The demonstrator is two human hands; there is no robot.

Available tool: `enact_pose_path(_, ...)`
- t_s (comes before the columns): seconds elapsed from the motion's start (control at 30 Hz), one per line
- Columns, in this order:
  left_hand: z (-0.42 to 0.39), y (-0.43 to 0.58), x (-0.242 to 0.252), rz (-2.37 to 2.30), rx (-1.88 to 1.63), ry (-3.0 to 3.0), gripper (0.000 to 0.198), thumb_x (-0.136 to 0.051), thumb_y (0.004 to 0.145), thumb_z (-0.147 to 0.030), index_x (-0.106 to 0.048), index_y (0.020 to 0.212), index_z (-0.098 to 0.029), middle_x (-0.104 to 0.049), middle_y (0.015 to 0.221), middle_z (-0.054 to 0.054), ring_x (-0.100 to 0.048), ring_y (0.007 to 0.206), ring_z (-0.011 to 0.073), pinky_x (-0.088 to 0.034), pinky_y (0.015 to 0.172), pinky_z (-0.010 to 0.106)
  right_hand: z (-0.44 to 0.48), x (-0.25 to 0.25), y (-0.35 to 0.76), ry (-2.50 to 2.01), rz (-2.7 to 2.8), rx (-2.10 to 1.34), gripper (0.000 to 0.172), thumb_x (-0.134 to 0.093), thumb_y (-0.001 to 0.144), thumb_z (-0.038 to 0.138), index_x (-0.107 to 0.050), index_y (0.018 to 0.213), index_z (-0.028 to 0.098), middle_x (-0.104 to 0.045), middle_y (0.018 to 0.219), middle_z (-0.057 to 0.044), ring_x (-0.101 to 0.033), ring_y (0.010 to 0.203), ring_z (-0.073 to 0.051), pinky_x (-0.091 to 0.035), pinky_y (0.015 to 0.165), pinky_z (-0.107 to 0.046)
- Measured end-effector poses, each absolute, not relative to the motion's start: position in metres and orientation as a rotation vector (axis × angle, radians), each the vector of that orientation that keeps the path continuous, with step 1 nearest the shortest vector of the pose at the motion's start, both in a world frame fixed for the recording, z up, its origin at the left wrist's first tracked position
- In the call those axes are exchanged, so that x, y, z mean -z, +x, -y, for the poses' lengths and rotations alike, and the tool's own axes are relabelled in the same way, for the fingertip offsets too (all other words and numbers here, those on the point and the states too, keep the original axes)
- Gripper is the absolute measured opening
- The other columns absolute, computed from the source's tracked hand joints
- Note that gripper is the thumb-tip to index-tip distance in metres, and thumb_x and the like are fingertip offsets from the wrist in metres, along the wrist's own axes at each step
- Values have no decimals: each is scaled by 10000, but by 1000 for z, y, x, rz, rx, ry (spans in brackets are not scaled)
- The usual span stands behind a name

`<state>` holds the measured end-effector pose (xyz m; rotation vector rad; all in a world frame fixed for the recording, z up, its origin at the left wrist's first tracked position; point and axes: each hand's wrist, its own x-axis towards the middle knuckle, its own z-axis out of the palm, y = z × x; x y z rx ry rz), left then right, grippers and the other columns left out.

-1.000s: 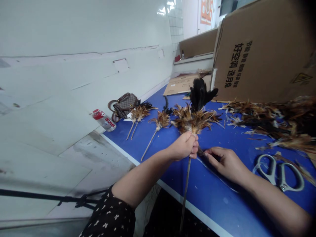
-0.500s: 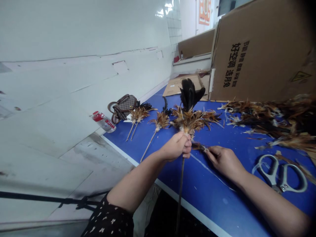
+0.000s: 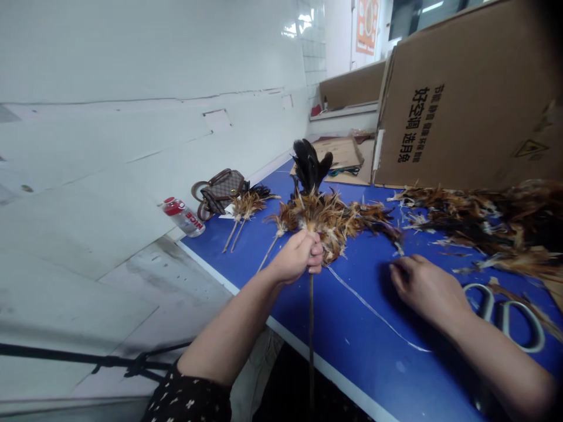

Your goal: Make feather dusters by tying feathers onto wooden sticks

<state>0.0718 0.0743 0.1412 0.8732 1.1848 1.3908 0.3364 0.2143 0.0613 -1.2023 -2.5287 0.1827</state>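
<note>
Duster point(image 3: 310, 214) shifted left — left fingers point(image 3: 316, 252) wrapped round its stick point(image 3: 311, 328), right fingers point(image 3: 399, 276) curled, hold unclear, scissors point(image 3: 505, 321) half-hidden

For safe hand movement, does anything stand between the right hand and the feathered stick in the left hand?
Nothing bulky; only brown feathers and a white string show in the gap, near the left hand.
</note>
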Motion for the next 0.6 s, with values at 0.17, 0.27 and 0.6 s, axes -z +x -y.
enact_pose_path(0.17,-77,74,-144,-1216,-1364,909,306,-637,1019,-429,-410,941,-240,-420,735,-80,-346,511,53,-336,477,183,-171,-60,311,-761,2744,-430,261,-580,1045,386,-776,993,220,-751,980,-111,-722,862,-255,-533,797,-367)
enact_pose_path(0.27,-77,76,-147,-1253,-1343,965,250,-569,1062,-392,-426,938,-228,-470,738,-65,-362,508,51,-326,476,181,-164,-53,303,-668,2786,-403,304,-494,1041,246,-705,825,209,-722,871,-119,-697,848,-262,-520,808,-379)
enact_pose_path(0.6,-85,85,-158,-1318,-1281,1144,282,-461,1109,-413,-440,915,-211,-727,851,98,-362,459,45,-350,439,213,-198,-96,336,-704,2416,-830,194,-507,1030,395,-554,884,276,-718,790,-48,-624,649,-202,-470,637,-324)
